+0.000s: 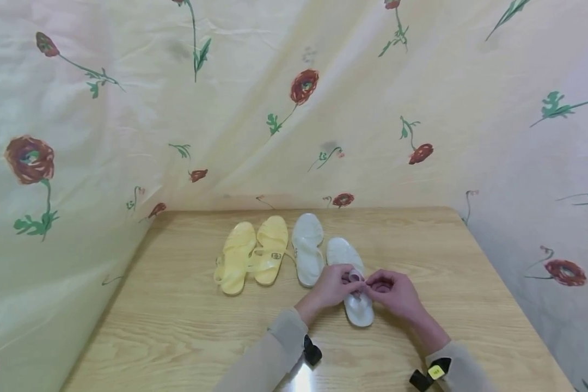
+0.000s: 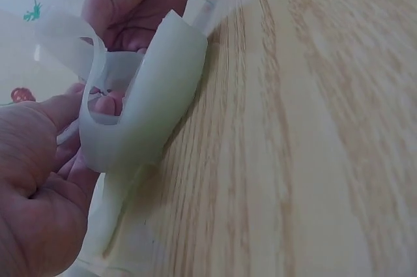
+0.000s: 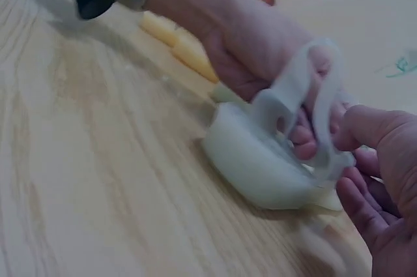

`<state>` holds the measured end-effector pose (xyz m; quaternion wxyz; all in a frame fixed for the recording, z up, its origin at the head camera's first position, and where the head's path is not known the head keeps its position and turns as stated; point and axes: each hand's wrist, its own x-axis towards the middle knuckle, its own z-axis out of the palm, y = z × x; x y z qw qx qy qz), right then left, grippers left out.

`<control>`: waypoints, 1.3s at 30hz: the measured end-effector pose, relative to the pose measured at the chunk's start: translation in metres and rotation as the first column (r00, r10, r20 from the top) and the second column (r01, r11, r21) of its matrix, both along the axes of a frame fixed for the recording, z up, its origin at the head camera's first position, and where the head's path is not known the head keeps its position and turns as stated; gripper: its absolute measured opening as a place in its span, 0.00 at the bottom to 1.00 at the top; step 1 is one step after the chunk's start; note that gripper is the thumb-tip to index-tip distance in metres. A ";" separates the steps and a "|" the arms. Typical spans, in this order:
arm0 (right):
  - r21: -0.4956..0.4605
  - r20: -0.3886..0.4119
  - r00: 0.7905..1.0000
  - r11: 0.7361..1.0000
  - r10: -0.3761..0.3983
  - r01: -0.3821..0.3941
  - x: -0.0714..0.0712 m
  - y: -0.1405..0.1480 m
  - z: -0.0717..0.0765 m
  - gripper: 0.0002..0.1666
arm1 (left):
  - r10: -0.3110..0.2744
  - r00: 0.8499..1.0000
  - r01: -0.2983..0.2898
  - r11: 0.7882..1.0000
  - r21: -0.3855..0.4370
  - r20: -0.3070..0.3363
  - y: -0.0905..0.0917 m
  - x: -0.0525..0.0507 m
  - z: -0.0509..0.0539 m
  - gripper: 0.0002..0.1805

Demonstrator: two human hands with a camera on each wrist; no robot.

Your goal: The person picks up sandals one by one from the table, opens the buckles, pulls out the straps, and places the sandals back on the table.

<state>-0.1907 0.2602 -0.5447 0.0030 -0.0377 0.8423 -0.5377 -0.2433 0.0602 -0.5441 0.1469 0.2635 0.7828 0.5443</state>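
A translucent white sandal (image 1: 360, 314) stands on the wooden table, with a hand on either side of it. My left hand (image 1: 329, 287) reaches in from the left and pinches the sandal's strap (image 2: 98, 62). From the right, my right hand (image 1: 396, 294) grips the same strap between thumb and fingers. Up close, in the right wrist view, the strap (image 3: 319, 107) loops above the sandal's heel part (image 3: 260, 160) between both hands. The fingertips of the two hands come close together there; part of the strap's end is hidden behind them.
Left of the handled sandal lies a second white sandal (image 1: 307, 234). Further left are two yellow sandals (image 1: 235, 253), side by side, their straps touching or overlapping. Flower-printed cloth (image 1: 245, 109) rises behind and beside the wooden table (image 1: 176, 326). Both wrists carry small black cameras (image 1: 312, 351).
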 end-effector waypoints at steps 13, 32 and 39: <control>-0.087 -0.089 0.996 0.996 -0.027 0.020 0.009 0.003 -0.011 0.09 | -0.015 1.000 0.016 0.997 0.076 -0.013 0.002 0.006 -0.010 0.06; -0.057 0.223 0.969 0.991 -0.107 0.123 0.005 0.003 0.005 0.18 | 0.026 0.998 -0.027 1.000 -0.010 -0.049 -0.001 0.005 -0.004 0.09; -0.176 0.254 0.966 0.980 -0.050 0.097 0.003 0.004 0.011 0.19 | 0.039 0.997 -0.042 0.998 -0.042 -0.067 -0.001 0.004 -0.001 0.07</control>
